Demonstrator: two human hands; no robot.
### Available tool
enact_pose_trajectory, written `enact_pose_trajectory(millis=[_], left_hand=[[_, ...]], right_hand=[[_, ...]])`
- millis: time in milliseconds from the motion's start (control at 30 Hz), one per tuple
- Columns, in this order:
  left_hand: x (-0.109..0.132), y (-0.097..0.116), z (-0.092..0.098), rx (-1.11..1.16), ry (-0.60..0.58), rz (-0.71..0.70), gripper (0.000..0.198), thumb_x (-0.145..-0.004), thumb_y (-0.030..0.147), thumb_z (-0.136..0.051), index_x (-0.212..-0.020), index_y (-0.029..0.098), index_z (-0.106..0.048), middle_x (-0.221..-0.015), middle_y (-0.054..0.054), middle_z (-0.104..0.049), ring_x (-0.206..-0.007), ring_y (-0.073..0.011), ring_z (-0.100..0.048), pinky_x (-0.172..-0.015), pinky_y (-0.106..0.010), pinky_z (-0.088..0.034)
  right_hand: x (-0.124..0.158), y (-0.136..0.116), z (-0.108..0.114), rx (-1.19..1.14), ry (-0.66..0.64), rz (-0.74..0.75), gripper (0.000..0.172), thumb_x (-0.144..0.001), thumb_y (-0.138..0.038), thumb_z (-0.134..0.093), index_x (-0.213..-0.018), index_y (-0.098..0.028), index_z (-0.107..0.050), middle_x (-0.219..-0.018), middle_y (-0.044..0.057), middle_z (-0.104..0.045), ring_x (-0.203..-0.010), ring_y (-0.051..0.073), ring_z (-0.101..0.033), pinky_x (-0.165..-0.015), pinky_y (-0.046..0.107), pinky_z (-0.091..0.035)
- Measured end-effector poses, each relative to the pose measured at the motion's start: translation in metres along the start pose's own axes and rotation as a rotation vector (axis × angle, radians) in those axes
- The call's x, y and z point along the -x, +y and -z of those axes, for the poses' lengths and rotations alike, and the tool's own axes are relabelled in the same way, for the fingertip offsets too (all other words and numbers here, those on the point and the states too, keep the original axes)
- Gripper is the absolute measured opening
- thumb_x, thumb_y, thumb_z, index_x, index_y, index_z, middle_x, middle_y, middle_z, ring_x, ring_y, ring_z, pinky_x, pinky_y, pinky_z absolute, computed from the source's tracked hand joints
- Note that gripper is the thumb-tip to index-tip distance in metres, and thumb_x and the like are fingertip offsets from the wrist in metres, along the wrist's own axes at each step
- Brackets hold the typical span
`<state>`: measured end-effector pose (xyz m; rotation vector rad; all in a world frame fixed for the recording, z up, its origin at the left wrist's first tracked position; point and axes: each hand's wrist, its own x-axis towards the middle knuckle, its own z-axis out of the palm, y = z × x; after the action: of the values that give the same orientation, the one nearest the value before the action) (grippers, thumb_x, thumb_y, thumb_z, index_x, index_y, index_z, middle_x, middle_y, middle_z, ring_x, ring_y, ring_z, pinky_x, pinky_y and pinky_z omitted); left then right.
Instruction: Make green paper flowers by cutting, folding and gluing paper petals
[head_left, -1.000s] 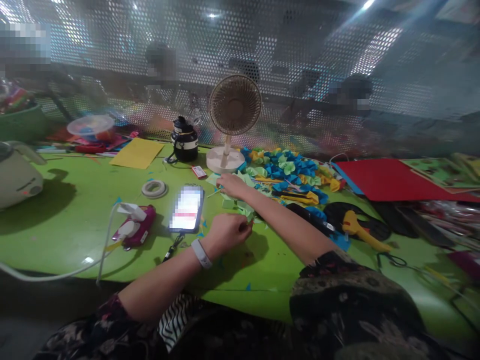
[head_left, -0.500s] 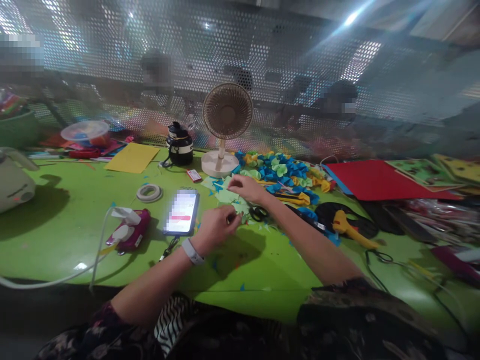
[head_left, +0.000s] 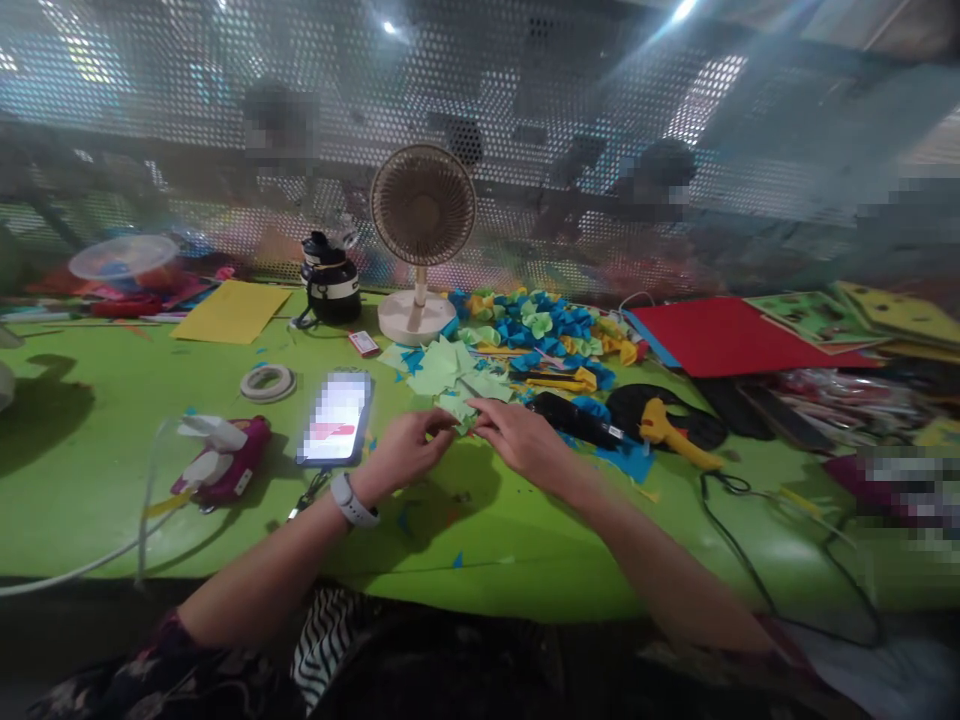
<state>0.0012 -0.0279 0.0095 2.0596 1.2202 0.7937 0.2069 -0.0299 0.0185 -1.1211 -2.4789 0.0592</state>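
Note:
My left hand (head_left: 405,455), with a pale watch band on the wrist, is closed with its fingertips pinched at a small light green paper piece (head_left: 459,407). My right hand (head_left: 525,448) meets it from the other side, thumb and fingers also closed on that piece. Just beyond the fingertips lies a pile of light green paper cutouts (head_left: 442,366), some with pointed edges, mixed with blue scraps. Folded blue, yellow and green paper flowers (head_left: 544,325) are heaped behind it. The fingers partly cover the piece, so its exact shape is unclear.
A lit phone (head_left: 335,420), a tape roll (head_left: 268,382) and a purple power block (head_left: 234,465) with plugs lie to the left. A fan (head_left: 422,205) and a black bottle (head_left: 330,285) stand behind. On the right are a yellow glue gun (head_left: 679,435) with its cable and red sheets (head_left: 727,335).
My right hand has come back from the green paper pile to meet my left hand at a green piece. The black scissors seen before are no longer visible. The view has shifted slightly.

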Motion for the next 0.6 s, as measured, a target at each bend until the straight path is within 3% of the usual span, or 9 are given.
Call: enact_pose_trajectory(millis=[133,300,600], left_hand=[[0.0038,0.0046,-0.0022,-0.171,-0.061,-0.025,0.024,-0.079,0.021,-0.054,-0.098,0.014,-0.068,-0.091,-0.009,-0.074,-0.068,-0.017,-0.065,-0.062,-0.027,-0.047],[0.007,0.005,-0.0056,-0.349,-0.095,-0.102,0.03,-0.085,0.035,-0.052,-0.103,0.015,-0.067,-0.093,-0.01,-0.073,-0.072,-0.0192,-0.066,-0.063,-0.029,-0.046],[0.0068,-0.0012,-0.0096,-0.437,-0.093,-0.25,0.025,-0.091,0.033,-0.048,-0.089,0.016,-0.068,-0.078,-0.007,-0.07,-0.064,-0.0166,-0.062,-0.057,-0.027,-0.041]], right_hand=[[0.0041,0.0024,-0.0069,-0.011,-0.066,0.034,0.04,-0.097,-0.018,-0.045,-0.137,-0.015,-0.046,-0.103,0.012,-0.072,-0.093,0.025,-0.066,-0.081,0.038,-0.051],[0.0077,0.0038,-0.0109,-0.027,-0.086,0.06,0.043,-0.095,-0.015,-0.046,-0.138,-0.014,-0.047,-0.101,0.013,-0.072,-0.091,0.025,-0.066,-0.079,0.038,-0.051],[0.0084,0.0037,-0.0071,0.017,-0.084,0.089,0.037,-0.095,-0.015,-0.047,-0.132,-0.016,-0.054,-0.095,0.011,-0.072,-0.087,0.021,-0.065,-0.076,0.033,-0.05]])
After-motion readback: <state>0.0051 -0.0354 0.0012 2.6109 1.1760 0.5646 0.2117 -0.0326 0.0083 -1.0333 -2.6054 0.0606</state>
